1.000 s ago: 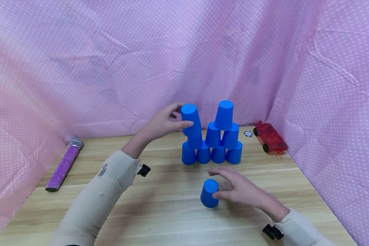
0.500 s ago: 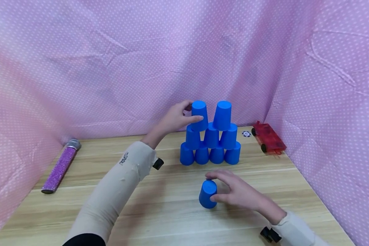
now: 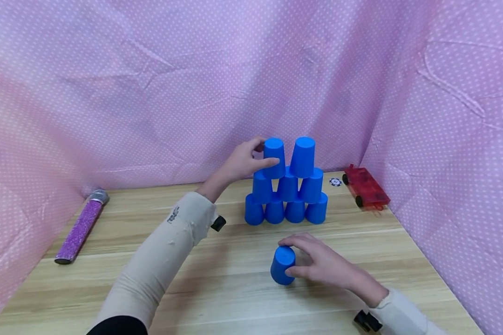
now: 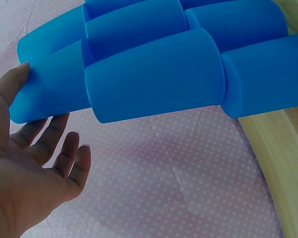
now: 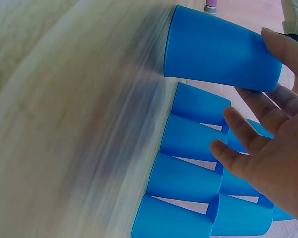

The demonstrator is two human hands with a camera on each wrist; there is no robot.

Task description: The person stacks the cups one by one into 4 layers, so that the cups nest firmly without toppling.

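Note:
Upside-down blue plastic cups are stacked as a pyramid: several bottom cups (image 3: pixel 274 212), three middle cups (image 3: pixel 287 188) and two on top. My left hand (image 3: pixel 242 162) pinches the top-left cup (image 3: pixel 274 150) between thumb and fingers; it rests on the middle row, beside the top-right cup (image 3: pixel 303 158). In the left wrist view, thumb and fingertips touch this cup (image 4: pixel 54 84) near its narrow end. Nearer me, a single upside-down cup (image 3: pixel 282 270) stands on the table. My right hand (image 3: pixel 327 261) holds it by its narrow end, thumb and fingers on opposite sides (image 5: pixel 223 49).
A purple glitter microphone (image 3: pixel 80 230) lies on the wooden table (image 3: pixel 218 288) at left. At the back right are a red toy car chassis (image 3: pixel 366 187) and a poker chip (image 3: pixel 335 182). Pink dotted cloth (image 3: pixel 172 93) hangs around the table.
My left hand has brought its cup right, from beyond the stack's left side to sit beside the top-right cup. My right hand's fingers have drawn closer around the single cup.

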